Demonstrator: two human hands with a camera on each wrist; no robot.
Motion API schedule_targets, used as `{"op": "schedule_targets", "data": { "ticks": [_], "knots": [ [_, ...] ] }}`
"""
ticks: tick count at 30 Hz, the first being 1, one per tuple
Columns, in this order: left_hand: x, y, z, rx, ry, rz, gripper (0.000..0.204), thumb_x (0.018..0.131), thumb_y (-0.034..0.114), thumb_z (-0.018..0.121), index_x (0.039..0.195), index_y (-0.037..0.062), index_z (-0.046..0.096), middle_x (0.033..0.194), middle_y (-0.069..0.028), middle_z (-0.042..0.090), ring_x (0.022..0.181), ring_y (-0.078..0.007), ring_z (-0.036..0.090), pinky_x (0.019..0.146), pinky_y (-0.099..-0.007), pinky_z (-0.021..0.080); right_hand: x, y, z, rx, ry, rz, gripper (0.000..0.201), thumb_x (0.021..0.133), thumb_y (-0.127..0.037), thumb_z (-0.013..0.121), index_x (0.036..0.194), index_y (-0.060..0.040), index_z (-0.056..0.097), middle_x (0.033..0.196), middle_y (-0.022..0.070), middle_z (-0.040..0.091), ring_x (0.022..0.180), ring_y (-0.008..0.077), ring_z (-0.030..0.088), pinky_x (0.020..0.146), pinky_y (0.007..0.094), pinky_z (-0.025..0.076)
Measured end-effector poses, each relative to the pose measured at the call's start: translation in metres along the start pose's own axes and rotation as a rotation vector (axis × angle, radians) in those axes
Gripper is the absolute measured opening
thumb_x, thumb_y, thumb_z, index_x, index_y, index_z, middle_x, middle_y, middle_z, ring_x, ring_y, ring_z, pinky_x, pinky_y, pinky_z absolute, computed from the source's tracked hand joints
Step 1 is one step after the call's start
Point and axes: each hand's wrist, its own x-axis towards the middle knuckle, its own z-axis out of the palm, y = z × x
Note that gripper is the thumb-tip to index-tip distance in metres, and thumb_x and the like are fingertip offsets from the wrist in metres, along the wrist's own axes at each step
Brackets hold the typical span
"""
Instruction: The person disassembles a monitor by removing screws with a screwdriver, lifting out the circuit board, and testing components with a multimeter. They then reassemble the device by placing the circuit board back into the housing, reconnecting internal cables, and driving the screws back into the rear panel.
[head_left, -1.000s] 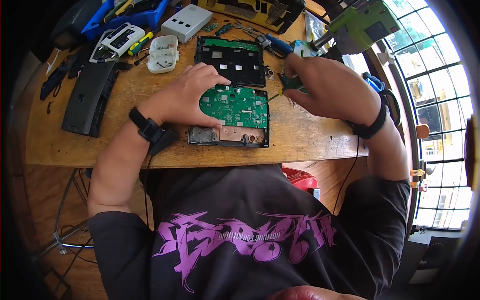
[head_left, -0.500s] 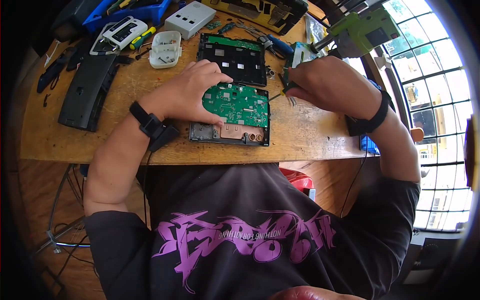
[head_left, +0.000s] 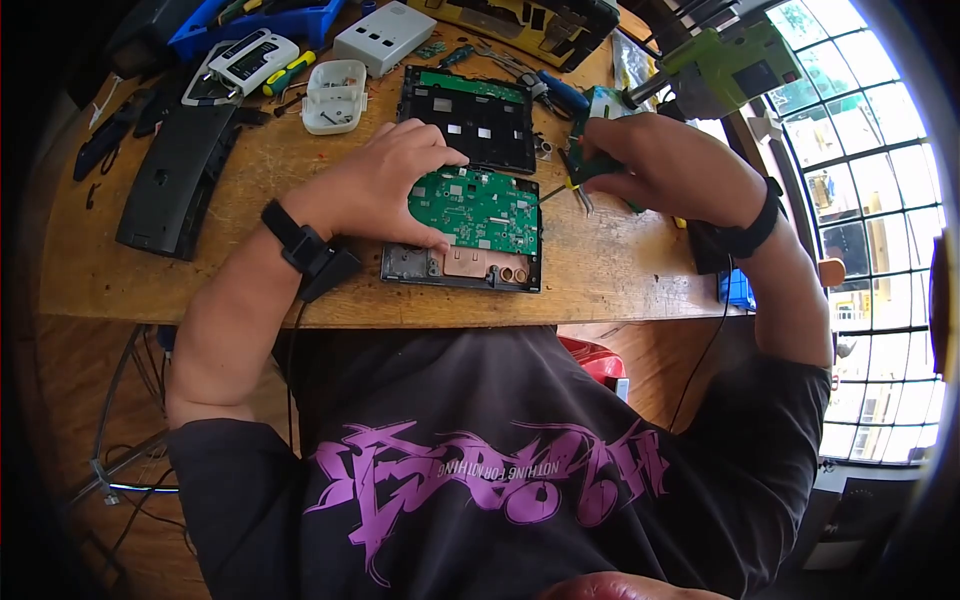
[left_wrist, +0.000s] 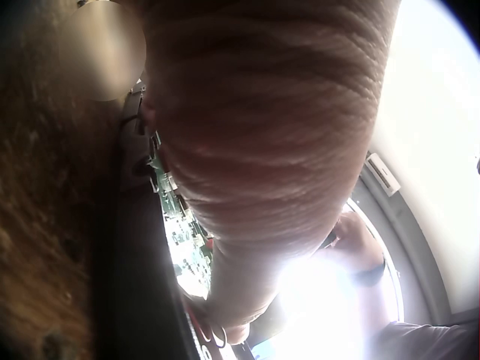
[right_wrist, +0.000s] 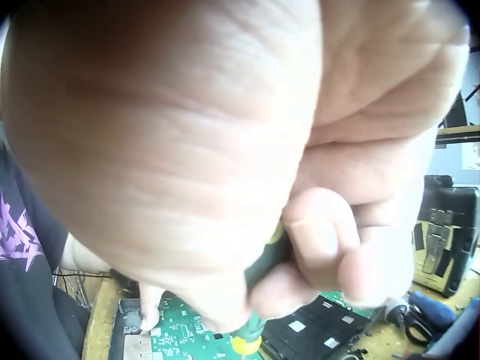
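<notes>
The green circuit board [head_left: 478, 212] lies in a black casing [head_left: 470, 285] on the wooden table, a copper-coloured plate below it. The left hand [head_left: 385, 190] spans the board's left part, thumb at its lower edge and fingers at its upper edge; in the left wrist view the hand [left_wrist: 262, 150] hides much of the board. Curled fingers of the right hand [head_left: 670, 170] hold a screwdriver [head_left: 583, 175], its shaft reaching the board's right edge. Its green handle [right_wrist: 264, 274] and yellow collar show in the right wrist view; the tip is not clear there.
A black frame [head_left: 465, 125] lies behind the casing. Farther left are a white tray of screws [head_left: 333, 97], a white tester [head_left: 250, 62] and a long black cover [head_left: 175, 185]. Pliers [head_left: 560, 92] and a green power drill [head_left: 715, 70] stand back right.
The right wrist has shifted slightly, and more of the screwdriver's green handle shows. The left hand keeps its hold on the board. The head view has moved a little.
</notes>
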Motion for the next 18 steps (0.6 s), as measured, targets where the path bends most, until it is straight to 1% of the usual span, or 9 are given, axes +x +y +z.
{"op": "schedule_targets", "data": {
  "ticks": [5, 7, 8, 10, 11, 14, 16, 17, 18],
  "knots": [
    [0.0, -0.002, 0.001, -0.002, 0.003, 0.005, 0.096, 0.064, 0.043, 0.108, 0.144, 0.0052, 0.072, 0.124, -0.0118, 0.062, 0.122, -0.0346, 0.06, 0.11, -0.0456, 0.051, 0.011, -0.009, -0.004, -0.115, -0.066, -0.007, 0.036, 0.105, -0.038, 0.08, 0.106, -0.0029, 0.071, 0.079, 0.0214, 0.072, 0.081, 0.045, 0.073, 0.075, 0.0545, 0.057],
    [0.0, -0.002, 0.002, -0.003, 0.006, 0.01, 0.096, 0.064, 0.044, 0.108, 0.144, 0.0053, 0.072, 0.124, -0.0118, 0.062, 0.122, -0.0345, 0.06, 0.11, -0.0456, 0.051, 0.016, -0.01, 0.002, -0.129, -0.044, 0.104, 0.044, 0.108, -0.045, 0.074, 0.097, -0.0023, 0.076, 0.073, 0.0203, 0.07, 0.077, 0.0443, 0.074, 0.074, 0.0536, 0.058],
    [0.0, -0.002, 0.002, 0.0, 0.003, 0.008, 0.096, 0.064, 0.044, 0.108, 0.144, 0.0055, 0.072, 0.124, -0.0117, 0.062, 0.122, -0.0345, 0.06, 0.11, -0.0456, 0.051, 0.019, -0.011, 0.001, -0.128, -0.044, 0.104, 0.044, 0.108, -0.045, 0.074, 0.097, -0.0023, 0.076, 0.073, 0.0203, 0.07, 0.077, 0.0443, 0.074, 0.074, 0.0536, 0.058],
    [0.0, -0.001, 0.001, 0.004, 0.0, 0.004, 0.096, 0.064, 0.044, 0.108, 0.145, 0.0057, 0.072, 0.124, -0.0116, 0.062, 0.122, -0.0345, 0.06, 0.11, -0.0456, 0.051, 0.024, -0.012, -0.001, -0.084, -0.128, 0.302, 0.05, 0.111, -0.048, 0.07, 0.094, -0.0018, 0.078, 0.074, 0.0198, 0.071, 0.077, 0.0425, 0.075, 0.075, 0.0522, 0.059],
    [0.0, -0.001, 0.0, 0.002, -0.009, -0.001, 0.097, 0.064, 0.044, 0.108, 0.145, 0.0059, 0.071, 0.124, -0.0115, 0.062, 0.122, -0.0345, 0.06, 0.11, -0.0456, 0.051, 0.025, -0.015, -0.005, -0.084, -0.127, 0.3, 0.05, 0.111, -0.048, 0.07, 0.094, -0.0018, 0.078, 0.074, 0.0198, 0.071, 0.077, 0.0425, 0.075, 0.075, 0.0522, 0.059],
    [-0.001, -0.002, 0.0, -0.002, -0.018, -0.003, 0.097, 0.064, 0.045, 0.108, 0.146, 0.006, 0.071, 0.124, -0.0114, 0.062, 0.122, -0.0346, 0.06, 0.11, -0.0456, 0.051, 0.022, -0.023, -0.012, -0.04, -0.214, 0.372, 0.05, 0.112, -0.049, 0.068, 0.099, -0.0018, 0.077, 0.078, 0.0206, 0.074, 0.082, 0.0423, 0.077, 0.077, 0.0518, 0.06],
    [-0.001, -0.003, 0.001, -0.004, -0.02, 0.0, 0.098, 0.065, 0.045, 0.108, 0.146, 0.006, 0.071, 0.125, -0.0113, 0.062, 0.122, -0.0347, 0.06, 0.11, -0.0455, 0.051, 0.017, -0.023, -0.006, -0.094, -0.14, 0.343, 0.042, 0.11, -0.044, 0.073, 0.108, -0.0021, 0.074, 0.094, 0.0204, 0.078, 0.092, 0.0422, 0.078, 0.082, 0.0522, 0.06],
    [-0.001, -0.003, 0.001, -0.003, -0.02, 0.002, 0.097, 0.065, 0.045, 0.108, 0.146, 0.006, 0.071, 0.124, -0.0112, 0.062, 0.123, -0.0347, 0.06, 0.11, -0.0455, 0.051, 0.011, -0.02, -0.003, -0.093, -0.142, 0.345, 0.042, 0.11, -0.044, 0.073, 0.108, -0.0021, 0.074, 0.094, 0.0204, 0.078, 0.092, 0.0422, 0.078, 0.082, 0.0522, 0.06],
    [-0.001, -0.003, 0.001, -0.001, -0.019, 0.003, 0.097, 0.065, 0.044, 0.108, 0.146, 0.0059, 0.071, 0.124, -0.0111, 0.062, 0.123, -0.0346, 0.06, 0.11, -0.0456, 0.051, 0.003, -0.015, 0.001, -0.049, -0.048, 0.246, 0.037, 0.108, -0.039, 0.076, 0.111, -0.0022, 0.072, 0.102, 0.0194, 0.078, 0.096, 0.0426, 0.077, 0.084, 0.0523, 0.06]
  ]
}}
